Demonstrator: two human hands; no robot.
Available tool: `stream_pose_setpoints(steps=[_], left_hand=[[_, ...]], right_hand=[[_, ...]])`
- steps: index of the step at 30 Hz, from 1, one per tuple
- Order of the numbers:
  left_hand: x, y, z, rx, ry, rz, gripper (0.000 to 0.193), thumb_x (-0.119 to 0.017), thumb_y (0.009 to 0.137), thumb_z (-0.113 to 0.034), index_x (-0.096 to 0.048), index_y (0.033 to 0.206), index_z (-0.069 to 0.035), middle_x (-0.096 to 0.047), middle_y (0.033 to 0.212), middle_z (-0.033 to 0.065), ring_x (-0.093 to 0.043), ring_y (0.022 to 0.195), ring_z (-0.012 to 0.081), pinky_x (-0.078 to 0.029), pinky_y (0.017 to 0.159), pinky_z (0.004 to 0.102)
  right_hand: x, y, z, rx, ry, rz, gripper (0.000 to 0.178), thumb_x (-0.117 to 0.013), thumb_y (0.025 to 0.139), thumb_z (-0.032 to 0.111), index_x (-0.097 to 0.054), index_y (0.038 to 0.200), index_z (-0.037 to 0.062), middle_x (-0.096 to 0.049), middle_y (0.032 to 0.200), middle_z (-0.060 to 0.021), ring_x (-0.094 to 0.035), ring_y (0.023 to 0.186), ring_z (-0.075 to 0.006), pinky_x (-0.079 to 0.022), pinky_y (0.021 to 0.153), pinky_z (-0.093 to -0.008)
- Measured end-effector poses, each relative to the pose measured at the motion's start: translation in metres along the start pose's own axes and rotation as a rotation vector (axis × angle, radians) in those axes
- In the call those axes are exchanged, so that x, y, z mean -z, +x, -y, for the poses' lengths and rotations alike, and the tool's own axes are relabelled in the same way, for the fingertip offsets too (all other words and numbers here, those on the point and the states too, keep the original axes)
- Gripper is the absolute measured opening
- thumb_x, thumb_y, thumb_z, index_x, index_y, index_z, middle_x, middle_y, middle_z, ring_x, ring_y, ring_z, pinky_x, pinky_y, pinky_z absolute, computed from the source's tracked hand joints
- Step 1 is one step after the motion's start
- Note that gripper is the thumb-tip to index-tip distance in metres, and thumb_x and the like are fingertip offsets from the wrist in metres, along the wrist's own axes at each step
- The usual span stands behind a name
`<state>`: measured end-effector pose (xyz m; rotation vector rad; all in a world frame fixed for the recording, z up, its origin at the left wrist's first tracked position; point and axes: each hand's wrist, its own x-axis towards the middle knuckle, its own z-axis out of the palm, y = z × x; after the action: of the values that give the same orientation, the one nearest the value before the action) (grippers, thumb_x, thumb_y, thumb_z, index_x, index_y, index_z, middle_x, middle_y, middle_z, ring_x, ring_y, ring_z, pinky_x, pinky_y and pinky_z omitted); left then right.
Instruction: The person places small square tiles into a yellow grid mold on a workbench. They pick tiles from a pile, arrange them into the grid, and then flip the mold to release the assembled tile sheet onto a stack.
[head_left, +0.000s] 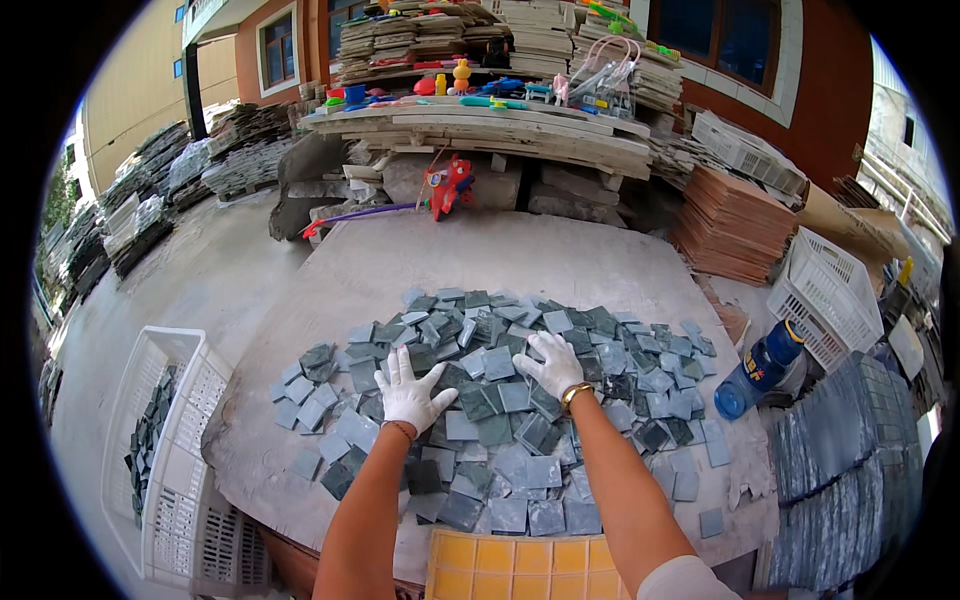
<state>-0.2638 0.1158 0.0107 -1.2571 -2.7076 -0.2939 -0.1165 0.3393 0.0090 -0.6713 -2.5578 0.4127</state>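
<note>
A wide heap of small square stone tiles, grey-blue and dark green, lies spread over the pale worktable. On the heap's left part rests my left hand, in a white glove with fingers spread. My right hand, also gloved in white, lies on tiles to the right, fingers stretched apart. Neither hand grips a tile. Close to me at the table's front edge is a yellow tray with a grid of square compartments; its lower part is cut off by the picture's edge.
White plastic crates stand at the left, one holding dark tiles. Right of the heap are a blue bottle, another white crate and stacked grey slabs. A red toy sits at the table's back, before stacked boards carrying toys.
</note>
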Motion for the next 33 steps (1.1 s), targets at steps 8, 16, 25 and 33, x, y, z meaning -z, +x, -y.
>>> stream_pose_setpoints(steps=[8,16,25,33], left_hand=[[-0.011,-0.015,-0.051,-0.041,-0.515,-0.029,0.048,-0.050,0.087,-0.053,-0.062,0.119,-0.018,-0.048,0.132,0.0203,-0.034,0.131,0.0333,-0.012,0.108,0.0596],[0.012,-0.047,-0.033,-0.071,-1.248,-0.173,0.026,-0.056,0.086,-0.027,-0.062,0.089,-0.002,-0.054,0.112,0.0165,-0.054,0.103,0.0292,-0.043,0.087,0.0347],[0.011,-0.070,-0.071,0.105,-0.962,-0.171,0.030,-0.063,0.082,-0.031,-0.065,0.102,-0.008,-0.061,0.110,0.0124,-0.046,0.119,0.0339,-0.037,0.099,0.0390],[0.018,-0.149,-0.106,0.099,-1.711,-0.114,0.024,-0.047,0.089,-0.014,-0.064,0.094,0.003,-0.065,0.102,0.0097,-0.050,0.112,0.0204,-0.032,0.102,0.0353]], right_hand=[[0.009,-0.016,0.024,0.029,0.614,0.089,0.041,-0.068,0.081,0.032,-0.064,0.109,0.0030,-0.061,0.117,-0.0120,-0.056,0.110,-0.0258,-0.043,0.095,-0.0312],[0.015,-0.056,0.027,0.150,0.515,-0.052,0.057,-0.061,0.086,0.035,-0.045,0.133,0.0081,-0.053,0.129,-0.0145,-0.053,0.116,-0.0310,-0.039,0.099,-0.0399],[0.010,-0.082,0.037,0.257,0.374,0.265,0.042,-0.062,0.082,0.041,-0.063,0.109,0.0074,-0.058,0.121,-0.0114,-0.047,0.122,-0.0291,-0.033,0.103,-0.0428],[0.038,-0.155,0.054,0.119,0.756,0.233,0.042,-0.069,0.076,0.029,-0.062,0.109,0.0061,-0.059,0.119,-0.0163,-0.052,0.116,-0.0316,-0.042,0.096,-0.0380]])
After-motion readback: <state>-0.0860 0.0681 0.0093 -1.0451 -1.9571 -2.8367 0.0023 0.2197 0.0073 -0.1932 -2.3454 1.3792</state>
